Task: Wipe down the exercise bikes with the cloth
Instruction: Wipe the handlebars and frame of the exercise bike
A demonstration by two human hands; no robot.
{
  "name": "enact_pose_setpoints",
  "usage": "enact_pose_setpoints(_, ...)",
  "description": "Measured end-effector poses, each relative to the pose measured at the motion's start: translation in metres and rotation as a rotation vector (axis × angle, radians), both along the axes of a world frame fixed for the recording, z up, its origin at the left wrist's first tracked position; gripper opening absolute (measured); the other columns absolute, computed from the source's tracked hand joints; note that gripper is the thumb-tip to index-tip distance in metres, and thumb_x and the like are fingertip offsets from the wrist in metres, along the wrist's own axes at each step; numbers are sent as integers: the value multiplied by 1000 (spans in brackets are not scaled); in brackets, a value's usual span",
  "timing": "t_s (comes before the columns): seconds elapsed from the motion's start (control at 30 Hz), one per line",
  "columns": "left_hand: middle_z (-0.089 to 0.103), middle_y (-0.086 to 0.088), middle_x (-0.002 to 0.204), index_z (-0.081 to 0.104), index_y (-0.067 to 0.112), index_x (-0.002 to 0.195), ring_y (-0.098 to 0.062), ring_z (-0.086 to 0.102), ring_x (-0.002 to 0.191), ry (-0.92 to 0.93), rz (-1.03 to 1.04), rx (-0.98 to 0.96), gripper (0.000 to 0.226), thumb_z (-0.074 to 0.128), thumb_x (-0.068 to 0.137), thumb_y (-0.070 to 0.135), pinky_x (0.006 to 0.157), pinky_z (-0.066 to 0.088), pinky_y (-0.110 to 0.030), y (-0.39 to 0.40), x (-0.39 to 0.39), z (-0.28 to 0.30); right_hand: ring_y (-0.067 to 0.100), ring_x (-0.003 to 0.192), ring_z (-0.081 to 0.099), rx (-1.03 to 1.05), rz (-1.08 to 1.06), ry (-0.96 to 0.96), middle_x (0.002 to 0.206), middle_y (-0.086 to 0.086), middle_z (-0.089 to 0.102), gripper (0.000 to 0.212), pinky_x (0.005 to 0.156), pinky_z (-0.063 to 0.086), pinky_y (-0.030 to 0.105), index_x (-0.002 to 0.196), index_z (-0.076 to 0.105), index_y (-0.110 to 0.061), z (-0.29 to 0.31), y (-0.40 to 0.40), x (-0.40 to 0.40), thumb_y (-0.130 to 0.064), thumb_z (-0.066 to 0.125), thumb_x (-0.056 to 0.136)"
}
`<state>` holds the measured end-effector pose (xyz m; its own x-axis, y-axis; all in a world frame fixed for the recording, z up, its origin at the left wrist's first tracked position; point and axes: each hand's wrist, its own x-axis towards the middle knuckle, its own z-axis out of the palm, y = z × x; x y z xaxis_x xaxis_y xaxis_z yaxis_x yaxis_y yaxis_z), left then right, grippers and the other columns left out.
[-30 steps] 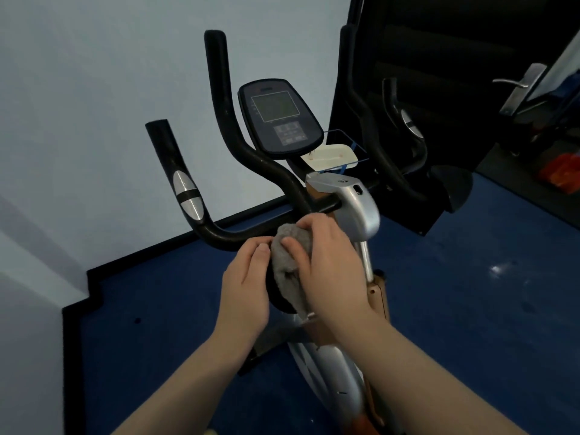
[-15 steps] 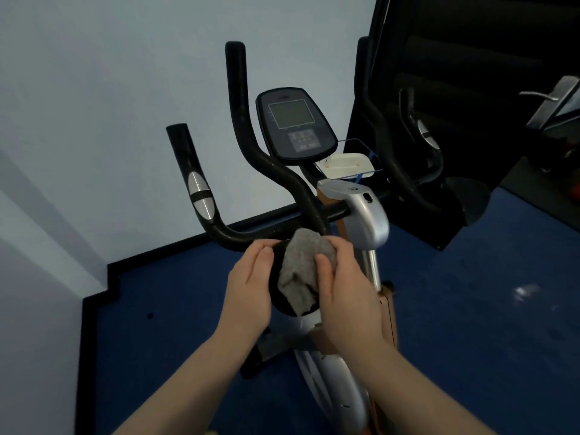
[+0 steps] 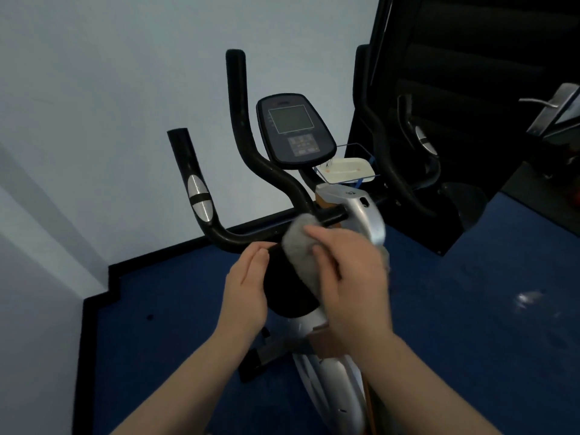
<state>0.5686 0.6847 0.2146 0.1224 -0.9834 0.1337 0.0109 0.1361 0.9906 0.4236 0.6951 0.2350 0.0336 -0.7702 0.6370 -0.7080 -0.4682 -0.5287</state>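
one exercise bike (image 3: 339, 215) (two hands (image 3: 248, 293)), one cloth (image 3: 298, 243)

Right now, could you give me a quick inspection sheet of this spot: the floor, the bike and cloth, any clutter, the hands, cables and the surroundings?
Surface: blue floor with a black edge strip along the wall.
Job's things: exercise bike, black handlebars, console; grey cloth pressed on a black rounded part below the handlebars.
Clutter: small white tray behind the console; contents unclear.
Hands: right hand holds the cloth, blurred; left hand rests on the black part, its fingers fairly straight.
Cables: nothing seen.
Surroundings: pale wall at left; dark equipment at right.
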Motion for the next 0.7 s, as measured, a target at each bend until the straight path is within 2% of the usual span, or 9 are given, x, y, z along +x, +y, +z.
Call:
enact_pose_setpoints(0.07, 71, 1, 89, 68, 9, 98, -6, 64, 84, 52, 17, 7, 31, 37, 101, 11, 73, 48, -14, 4, -4, 0, 8, 122, 51, 50, 45, 164, 122, -7, 65, 34, 115, 22, 38, 123, 62, -21, -1, 0, 26, -31, 42, 97)
enact_pose_setpoints(0.13, 72, 1, 92, 68, 8, 102, -5, 65, 87, 72, 8, 11, 32, 37, 101, 12, 74, 48, -12, 5, -4, 0, 7, 131, 44, 76, 56, 199, 133, -8, 58, 38, 118, 15, 40, 131, 56, -21, -14, 11, 36, -32, 42, 97)
enact_pose_setpoints(0.23, 72, 3, 87, 68, 8, 97, -5, 65, 83, 45, 6, -1, 33, 36, 101, 10, 73, 49, -13, 4, -2, 0, 10, 116, 56, 16, 84, 210, 120, -5, 65, 34, 111, 32, 39, 124, 62, -18, -31, 31, 18, -25, 51, 93)
enact_pose_setpoints(0.3, 71, 4, 84, 68, 8, 94, -6, 64, 80, 48, 17, 0, 33, 35, 101, 8, 72, 50, -16, 3, -3, 1, 13, 93, 62, -55, 108, 255, 103, -5, 69, 26, 87, 50, 36, 112, 68, -18, -27, 30, 3, -21, 55, 91)
enact_pose_setpoints(0.37, 69, -1, 86, 67, 3, 94, -8, 63, 80, 53, 29, -7, 33, 35, 101, 8, 72, 49, -17, 4, -4, 2, 13, 85, 63, -113, 117, 257, 96, -4, 69, 23, 72, 53, 31, 107, 70, -16, -13, 18, 3, -21, 55, 92)
enact_pose_setpoints(0.47, 69, -1, 87, 67, 2, 97, -4, 63, 79, 89, 66, 8, 33, 35, 101, 9, 71, 48, -13, 5, -7, 2, 15, 92, 65, -25, 29, 102, 103, -1, 70, 28, 74, 55, 32, 115, 68, -15, -3, 14, 31, -26, 54, 93)
enact_pose_setpoints(0.53, 70, 3, 83, 68, 6, 95, -1, 64, 75, 120, 95, 38, 34, 35, 100, 8, 67, 49, -11, 8, -10, 2, 12, 91, 62, 65, -25, 46, 103, -4, 68, 30, 71, 53, 25, 118, 66, -18, -12, 27, 44, -29, 50, 95)
enact_pose_setpoints(0.63, 71, 6, 80, 71, 10, 90, -3, 65, 75, 112, 110, 72, 35, 37, 99, 11, 65, 50, -13, 8, -11, 5, 0, 86, 58, 155, 84, 59, 99, -14, 63, 28, 68, 48, 15, 116, 63, -26, -15, 42, 23, -34, 48, 94)
enact_pose_setpoints(0.7, 71, 7, 81, 71, 17, 86, -6, 64, 79, 53, 107, 105, 34, 39, 98, 12, 68, 50, -17, 4, -6, 8, -2, 87, 56, 86, 129, 113, 99, -14, 62, 24, 72, 46, 12, 113, 65, -25, -6, 37, -1, -30, 52, 93)
